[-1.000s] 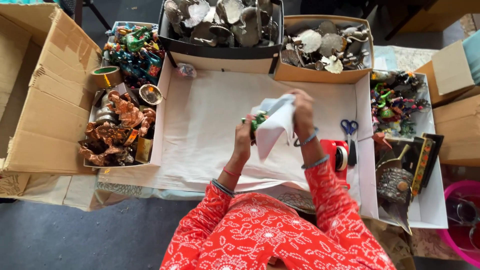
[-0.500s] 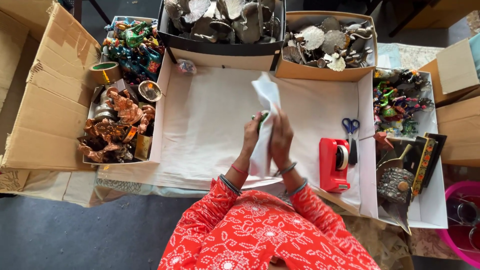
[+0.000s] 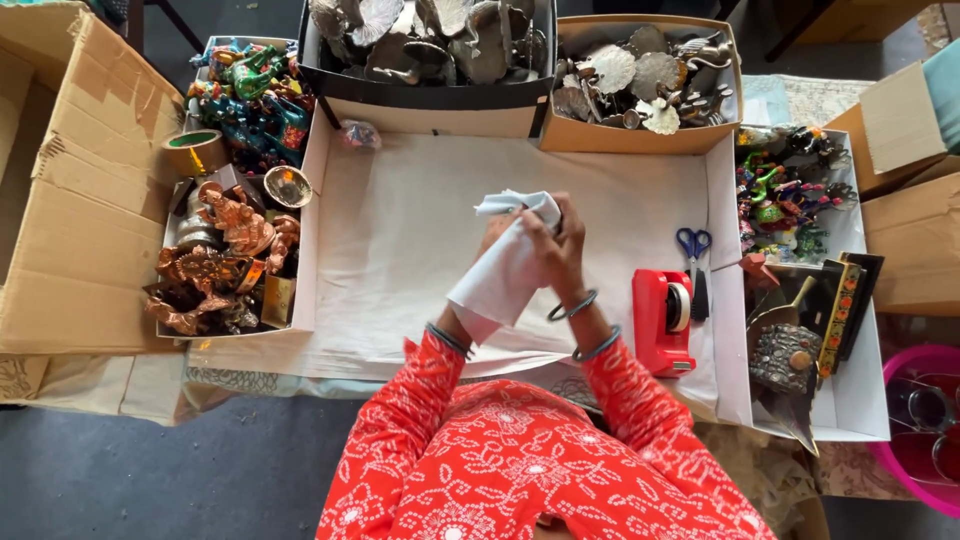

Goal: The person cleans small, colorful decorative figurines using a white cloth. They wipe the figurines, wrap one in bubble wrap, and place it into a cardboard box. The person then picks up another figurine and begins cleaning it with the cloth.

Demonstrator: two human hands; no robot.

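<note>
Both of my hands are raised over a sheet of white paper (image 3: 400, 230) spread on the table. Between them is a bundle of white wrapping paper (image 3: 505, 270) folded around something I cannot see. My right hand (image 3: 555, 245) grips the top of the bundle, where the paper is bunched. My left hand (image 3: 488, 250) is mostly hidden behind the bundle and supports it from the left. Bangles sit on both wrists, and my sleeves are red with a white pattern.
A red tape dispenser (image 3: 662, 320) and blue-handled scissors (image 3: 693, 245) lie to my right. Boxes of silver metal pieces (image 3: 640, 75) stand at the back, coloured figurines (image 3: 250, 95) and copper figurines (image 3: 215, 260) at left, more items (image 3: 800, 250) at right. A large cardboard box (image 3: 70, 190) stands far left.
A small green item visible in the paper earlier is now fully covered. The paper went from a loose raised sheet to a tight bundle, and my hands shifted slightly left and closer together.
</note>
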